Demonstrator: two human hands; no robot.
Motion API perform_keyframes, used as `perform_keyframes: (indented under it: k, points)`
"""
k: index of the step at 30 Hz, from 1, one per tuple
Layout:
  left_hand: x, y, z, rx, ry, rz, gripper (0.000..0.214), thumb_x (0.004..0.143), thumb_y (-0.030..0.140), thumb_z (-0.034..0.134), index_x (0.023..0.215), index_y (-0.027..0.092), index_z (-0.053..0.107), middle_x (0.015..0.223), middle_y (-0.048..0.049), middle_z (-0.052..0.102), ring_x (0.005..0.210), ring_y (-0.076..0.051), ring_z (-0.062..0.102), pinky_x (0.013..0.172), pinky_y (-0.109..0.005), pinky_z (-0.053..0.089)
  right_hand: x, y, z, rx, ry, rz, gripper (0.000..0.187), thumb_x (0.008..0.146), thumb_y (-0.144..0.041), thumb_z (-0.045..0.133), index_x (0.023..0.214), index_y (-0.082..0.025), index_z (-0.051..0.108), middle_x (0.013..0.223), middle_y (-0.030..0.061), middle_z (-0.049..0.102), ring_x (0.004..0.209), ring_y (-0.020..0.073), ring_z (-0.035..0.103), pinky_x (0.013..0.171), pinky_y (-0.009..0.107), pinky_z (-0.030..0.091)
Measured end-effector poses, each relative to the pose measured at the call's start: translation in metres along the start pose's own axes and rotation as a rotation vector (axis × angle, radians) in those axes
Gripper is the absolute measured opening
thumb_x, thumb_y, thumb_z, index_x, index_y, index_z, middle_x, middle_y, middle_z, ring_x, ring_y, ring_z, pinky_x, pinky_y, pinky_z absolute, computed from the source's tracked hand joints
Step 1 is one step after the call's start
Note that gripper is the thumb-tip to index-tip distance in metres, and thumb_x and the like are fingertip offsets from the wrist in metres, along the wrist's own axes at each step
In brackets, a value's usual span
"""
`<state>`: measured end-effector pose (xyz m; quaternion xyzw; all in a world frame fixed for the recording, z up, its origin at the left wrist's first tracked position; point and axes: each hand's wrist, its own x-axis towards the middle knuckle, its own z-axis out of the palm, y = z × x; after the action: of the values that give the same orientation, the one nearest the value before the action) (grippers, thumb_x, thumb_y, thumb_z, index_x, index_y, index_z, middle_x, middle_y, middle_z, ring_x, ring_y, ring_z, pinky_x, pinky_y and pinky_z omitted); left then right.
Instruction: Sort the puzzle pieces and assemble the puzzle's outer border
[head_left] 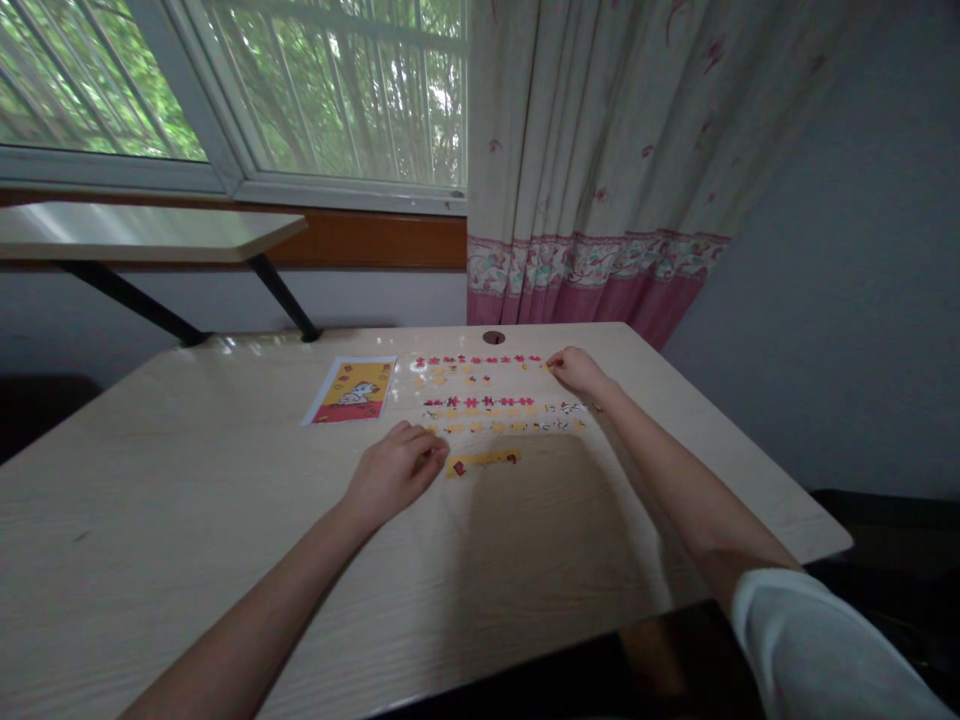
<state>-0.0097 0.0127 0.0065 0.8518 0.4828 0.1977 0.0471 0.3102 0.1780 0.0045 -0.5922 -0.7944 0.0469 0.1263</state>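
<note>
My right hand (579, 371) is at the far right end of the upper rows. Its thumb and fingertips pinch at a small yellow jigsaw puzzle piece (548, 367), partly covered by the fingers. My left hand (396, 467) lies on the table with curled fingers, nothing showing in them. Just right of its fingertips is a joined yellow strip of puzzle pieces (484, 460) with dark red marks. Beyond it, loose pieces lie in rows: red puzzle pieces (480, 402), yellow puzzle pieces (496, 427) and some whitish puzzle pieces (571, 408) at the right.
A printed picture sheet (352, 390), yellow and red with a white animal, lies left of the rows. The pale wooden table (225, 520) has a round cable hole (493, 338) at the back. A raised shelf (135, 232) stands at back left; a curtain (585, 200) hangs behind.
</note>
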Motion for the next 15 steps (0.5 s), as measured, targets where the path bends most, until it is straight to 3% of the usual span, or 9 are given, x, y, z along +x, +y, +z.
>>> perform_keyframes:
  k: [15]
  points:
    - [-0.0008, 0.0007, 0.0006, -0.005, -0.007, -0.001, 0.019, 0.088, 0.027, 0.042, 0.082, 0.020, 0.059, 0.081, -0.0033, 0.063, 0.082, -0.020, 0.051, 0.068, -0.030, 0.042, -0.0019, -0.0023, 0.0045, -0.023, 0.003, 0.008, 0.022, 0.079, -0.022, 0.057, 0.096, -0.016, 0.070, 0.087, 0.0083, 0.069, 0.079, 0.0159, 0.061, 0.072, 0.023, 0.043]
